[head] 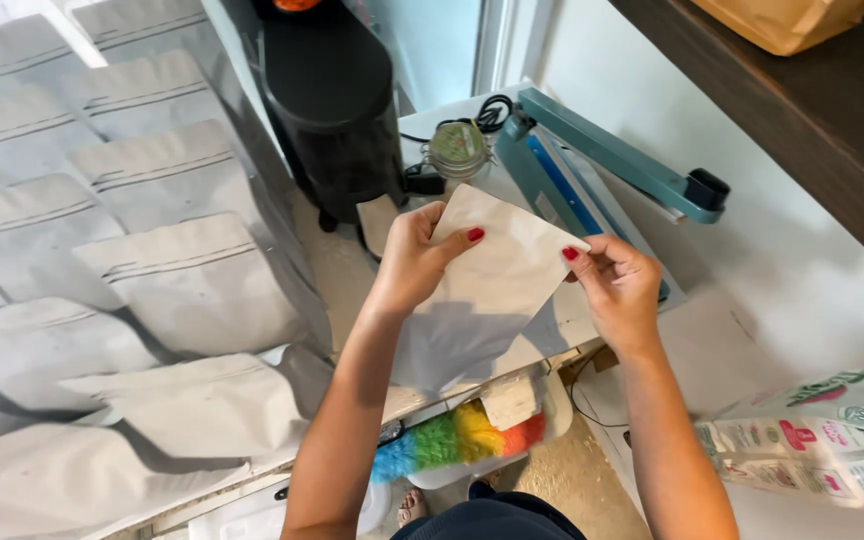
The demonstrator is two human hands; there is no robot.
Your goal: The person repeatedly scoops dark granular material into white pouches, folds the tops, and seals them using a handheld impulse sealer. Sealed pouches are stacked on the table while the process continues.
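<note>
Head view, with the heat sealer (592, 165) as landmark. A flat, pale kraft pouch (487, 290) is held in the air just in front of the sealer's base, tilted so that one upper corner points toward the sealer's raised arm. The left hand (414, 262) pinches the pouch's upper left edge, thumb on the near face and fingers behind. The right hand (617, 285) pinches the upper right corner between thumb and fingertips, the other fingers curled. Both hands are closed on the pouch; neither is spread.

Handling, as judged: the pouch looks empty and very light, thin and pliable; it would flex or crease if gripped mid-panel, and its smooth face may slip under a loose hold. The edges and corners near the mouth, where the hands now sit, appear the firmest places to take hold.

Behind the sealer stands a small glass jar (457, 148) with a metal lid, beside a coiled black cord (492, 110). Further left of the sealer is a dark, rounded appliance (330, 110), and beyond it rows of filled grey pouches (152, 250) lie overlapping on the tabletop (332, 265). Below the sealer, under the tabletop edge, a rainbow-coloured duster (457, 440) shows. To the sealer's right, low in the frame, lies a printed plastic package (817, 440); above it runs a dark wooden shelf (812, 110)
</note>
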